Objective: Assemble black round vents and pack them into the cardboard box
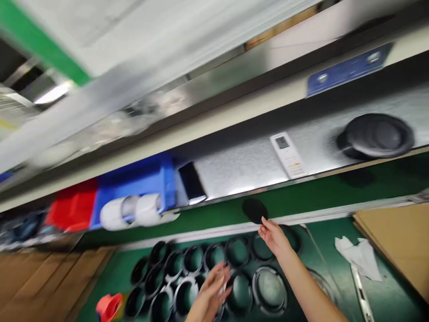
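Note:
In the head view my right hand [273, 237] is raised over the bench, pinching the lower edge of a thin black disc [254, 210]. Lower down, my left hand [212, 290] hovers above rows of black rings, fingers slightly curled and apart, with nothing I can make out in it. One dark ring [270, 290] with a notched rim lies between my hands. Another ring [237, 252] sits farther back in the rows. Some rings are partly hidden behind my left hand and my right forearm.
A metal shelf [234, 165] crosses above the green bench [321, 237]. It carries a phone [192, 182], a white remote [287, 154], a black round part [378, 135], a blue bin [134, 179] and a red bin [73, 205]. Cardboard [398, 241] and a cutter-like tool [362, 293] lie right.

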`<action>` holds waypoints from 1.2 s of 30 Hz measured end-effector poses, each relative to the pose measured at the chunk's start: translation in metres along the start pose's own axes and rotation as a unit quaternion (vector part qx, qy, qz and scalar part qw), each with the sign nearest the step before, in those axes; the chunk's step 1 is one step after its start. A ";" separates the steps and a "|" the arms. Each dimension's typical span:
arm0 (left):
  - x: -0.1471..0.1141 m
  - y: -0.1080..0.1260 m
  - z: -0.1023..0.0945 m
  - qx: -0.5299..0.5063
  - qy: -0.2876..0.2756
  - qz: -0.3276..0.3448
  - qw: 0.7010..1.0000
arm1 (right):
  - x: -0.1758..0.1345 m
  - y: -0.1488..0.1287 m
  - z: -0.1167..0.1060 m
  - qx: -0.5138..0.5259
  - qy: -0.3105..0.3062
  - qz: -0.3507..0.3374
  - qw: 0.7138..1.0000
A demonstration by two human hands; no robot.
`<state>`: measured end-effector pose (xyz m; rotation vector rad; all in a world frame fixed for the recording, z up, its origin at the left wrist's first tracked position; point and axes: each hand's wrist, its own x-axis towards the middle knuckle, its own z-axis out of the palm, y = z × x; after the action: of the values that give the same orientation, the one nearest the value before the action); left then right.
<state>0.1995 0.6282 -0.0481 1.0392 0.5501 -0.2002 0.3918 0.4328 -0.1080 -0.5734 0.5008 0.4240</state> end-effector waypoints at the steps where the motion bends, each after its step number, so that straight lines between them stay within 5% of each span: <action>1: -0.004 0.004 0.003 -0.018 -0.014 0.030 0.999 | -0.031 0.027 0.005 -0.001 -0.051 0.030 0.998; 5: -0.014 0.030 0.006 -0.115 -0.110 0.136 0.978 | -0.141 0.104 0.022 -0.060 -0.200 0.122 0.970; 7: -0.026 0.038 0.000 -0.163 -0.114 0.127 0.972 | -0.180 0.119 0.029 -0.165 -0.242 0.144 0.945; 10: -0.053 0.038 -0.014 -0.241 -0.107 0.092 0.960 | -0.220 0.112 0.040 -0.368 -0.335 0.121 0.859; 13: -0.082 0.033 -0.024 -0.287 -0.159 0.073 0.942 | -0.239 0.092 0.051 -0.508 -0.363 -0.144 0.767; 16: -0.103 0.030 -0.028 -0.303 -0.224 0.048 0.925 | -0.240 0.086 0.056 -0.595 -0.288 -0.426 0.617; 18: -0.113 0.028 -0.030 -0.301 -0.244 0.027 0.921 | -0.236 0.093 0.054 -0.641 -0.265 -0.480 0.538; 20: -0.119 0.025 -0.032 -0.289 -0.256 0.014 0.922 | -0.233 0.104 0.047 -0.667 -0.261 -0.478 0.508; 23: -0.123 0.021 -0.036 -0.269 -0.273 0.001 0.924 | -0.233 0.117 0.037 -0.665 -0.263 -0.451 0.534; 31: -0.129 0.019 -0.031 -0.279 -0.304 -0.058 0.909 | -0.255 0.114 0.035 -0.570 -0.262 -0.331 0.705; 36: -0.129 0.017 -0.026 -0.285 -0.303 -0.088 0.905 | -0.258 0.113 0.031 -0.544 -0.241 -0.291 0.749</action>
<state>0.0882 0.6465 0.0222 0.3163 0.1092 -0.4714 0.1386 0.4765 0.0118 -1.6440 -0.5217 0.2033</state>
